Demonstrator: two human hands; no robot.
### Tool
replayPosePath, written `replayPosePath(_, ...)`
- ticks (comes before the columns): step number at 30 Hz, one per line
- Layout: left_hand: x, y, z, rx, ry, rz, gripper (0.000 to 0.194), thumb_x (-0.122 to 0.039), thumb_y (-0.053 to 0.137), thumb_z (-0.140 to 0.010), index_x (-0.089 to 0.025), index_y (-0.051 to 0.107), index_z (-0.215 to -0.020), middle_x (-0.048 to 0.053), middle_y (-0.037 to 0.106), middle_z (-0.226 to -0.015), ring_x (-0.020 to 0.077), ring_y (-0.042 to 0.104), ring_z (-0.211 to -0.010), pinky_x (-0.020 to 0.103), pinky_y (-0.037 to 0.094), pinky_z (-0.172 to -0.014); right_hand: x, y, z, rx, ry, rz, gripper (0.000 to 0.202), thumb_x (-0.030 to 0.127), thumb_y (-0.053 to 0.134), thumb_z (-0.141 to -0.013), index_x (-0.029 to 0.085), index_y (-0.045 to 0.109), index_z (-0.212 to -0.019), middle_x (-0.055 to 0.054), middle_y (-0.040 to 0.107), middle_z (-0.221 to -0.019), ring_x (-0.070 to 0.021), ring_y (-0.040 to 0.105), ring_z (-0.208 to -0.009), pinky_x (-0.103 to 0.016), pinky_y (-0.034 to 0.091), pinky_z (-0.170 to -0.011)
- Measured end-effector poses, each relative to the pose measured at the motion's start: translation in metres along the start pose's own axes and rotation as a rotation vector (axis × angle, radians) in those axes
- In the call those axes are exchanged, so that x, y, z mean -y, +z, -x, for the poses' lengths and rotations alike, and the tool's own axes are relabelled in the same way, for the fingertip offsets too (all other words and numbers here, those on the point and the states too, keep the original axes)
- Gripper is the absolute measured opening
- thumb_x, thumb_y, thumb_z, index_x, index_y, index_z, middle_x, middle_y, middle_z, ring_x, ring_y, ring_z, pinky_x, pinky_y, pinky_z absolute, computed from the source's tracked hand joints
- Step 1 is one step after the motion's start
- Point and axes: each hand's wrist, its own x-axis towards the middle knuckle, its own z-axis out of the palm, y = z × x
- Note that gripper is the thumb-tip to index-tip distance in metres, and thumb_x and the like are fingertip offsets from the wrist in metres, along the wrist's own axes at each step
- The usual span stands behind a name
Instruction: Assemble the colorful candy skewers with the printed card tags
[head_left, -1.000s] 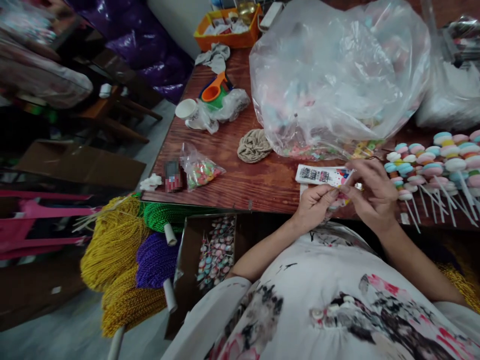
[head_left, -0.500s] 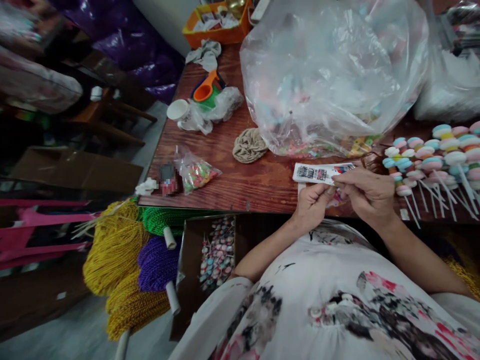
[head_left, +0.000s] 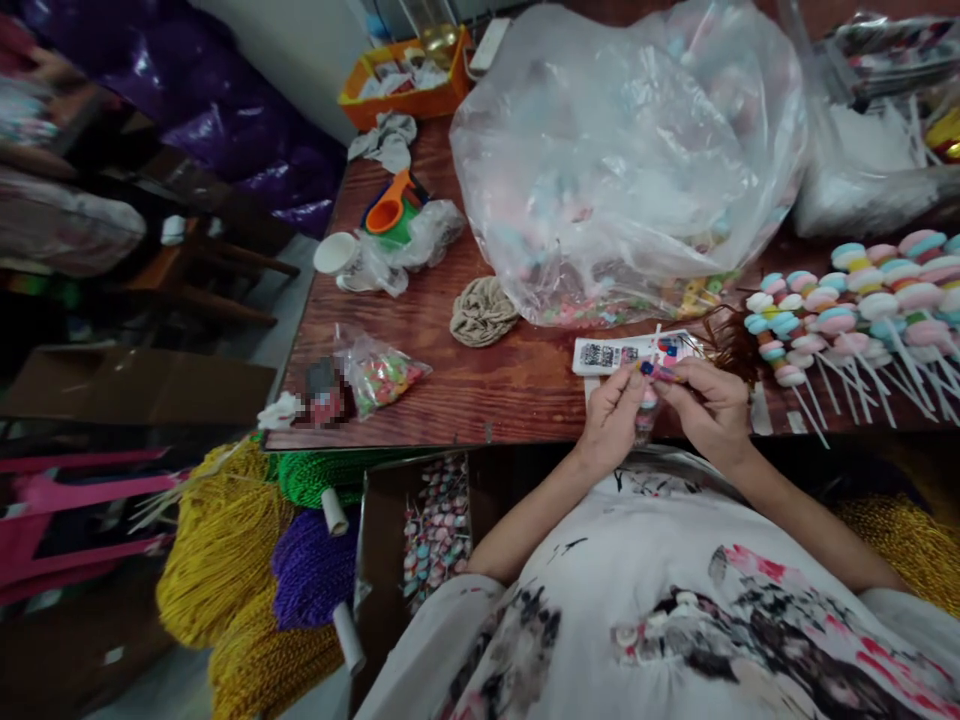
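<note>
My left hand (head_left: 611, 418) and my right hand (head_left: 709, 408) meet at the table's front edge. Both pinch the top of a marshmallow stick (head_left: 646, 400) in a clear wrapper, with a small blue and coloured piece between the fingertips. Its pink and pale sweets hang down between the hands. Just beyond my fingers lies a stack of printed cards (head_left: 600, 357) with black square codes. Brown twist ties (head_left: 727, 343), or thin strands like them, lie beside my right hand. Several unwrapped marshmallow sticks (head_left: 840, 320) are piled to the right.
A large clear bag of marshmallows (head_left: 622, 170) fills the table's back. Left of it are a coiled beige cloth (head_left: 484, 312), a tape dispenser (head_left: 390, 210), a paper cup (head_left: 337, 255) and a small candy bag (head_left: 382, 375). Below the edge stands a box of wrapped sticks (head_left: 435, 530) beside cord bundles (head_left: 217, 550).
My hands have drawn toward my body, off the cards. The wrapped marshmallow stick now shows between them, and my right hand has turned. The whole view has shifted slightly.
</note>
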Motion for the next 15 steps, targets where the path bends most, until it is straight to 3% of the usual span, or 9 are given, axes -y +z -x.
replayPosePath(3, 0.002, -0.007, 0.005, 0.129, -0.205, 0.052, 0.042, -0.057, 0.057, -0.085, -0.016, 0.059, -0.077, -0.001, 0.051, -0.070, 0.0075, 0.044, -0.063, 0.020, 0.041, -0.060, -0.002, 0.000, 0.000, -0.015, -0.026, -0.021, 0.007, 0.021, 0.063, -0.083, 0.022, 0.071, -0.083, -0.001, 0.063, -0.073, -0.0128, 0.057, -0.065, -0.027, 0.046, -0.059)
replayPosePath(5, -0.003, -0.014, 0.007, 0.210, -0.270, 0.031, 0.041, -0.056, 0.060, -0.084, -0.016, 0.061, -0.081, -0.001, 0.049, -0.070, 0.0069, 0.042, -0.061, 0.018, 0.037, -0.055, -0.003, 0.002, 0.002, -0.030, -0.032, -0.043, 0.008, 0.020, 0.064, -0.082, 0.022, 0.071, -0.083, -0.001, 0.064, -0.072, -0.0133, 0.058, -0.066, -0.027, 0.046, -0.058)
replayPosePath(8, -0.012, -0.022, 0.004, 0.348, -0.314, 0.018, 0.040, -0.054, 0.062, -0.083, -0.014, 0.062, -0.087, -0.001, 0.052, -0.073, 0.0069, 0.044, -0.064, 0.018, 0.036, -0.056, -0.005, 0.008, 0.007, -0.074, -0.042, -0.067, 0.008, 0.017, 0.063, -0.082, 0.023, 0.069, -0.081, 0.001, 0.063, -0.069, -0.0137, 0.058, -0.065, -0.028, 0.046, -0.059)
replayPosePath(11, -0.015, -0.028, -0.002, 0.480, -0.354, 0.028, 0.039, -0.051, 0.064, -0.083, -0.012, 0.061, -0.081, -0.001, 0.053, -0.072, 0.0068, 0.046, -0.065, 0.019, 0.037, -0.060, -0.007, 0.009, 0.009, -0.078, -0.057, -0.062, 0.010, 0.016, 0.061, -0.083, 0.023, 0.067, -0.079, 0.001, 0.061, -0.067, -0.0133, 0.057, -0.063, -0.028, 0.045, -0.058)
replayPosePath(13, -0.012, -0.031, -0.004, 0.509, -0.418, 0.063, 0.039, -0.050, 0.066, -0.081, -0.012, 0.057, -0.074, -0.001, 0.053, -0.068, 0.0064, 0.044, -0.060, 0.020, 0.035, -0.058, -0.009, 0.005, 0.007, -0.086, -0.121, 0.051, 0.010, 0.016, 0.060, -0.083, 0.023, 0.067, -0.084, -0.001, 0.063, -0.073, -0.0151, 0.059, -0.069, -0.031, 0.047, -0.064)
replayPosePath(15, -0.008, -0.035, -0.004, 0.500, -0.507, 0.109, 0.039, -0.048, 0.069, -0.078, -0.013, 0.053, -0.067, -0.001, 0.051, -0.063, 0.0065, 0.043, -0.056, 0.021, 0.032, -0.053, -0.009, -0.004, 0.005, -0.058, -0.261, 0.264, 0.016, 0.018, 0.062, -0.082, 0.027, 0.068, -0.093, -0.005, 0.068, -0.092, -0.0207, 0.061, -0.091, -0.039, 0.048, -0.082)
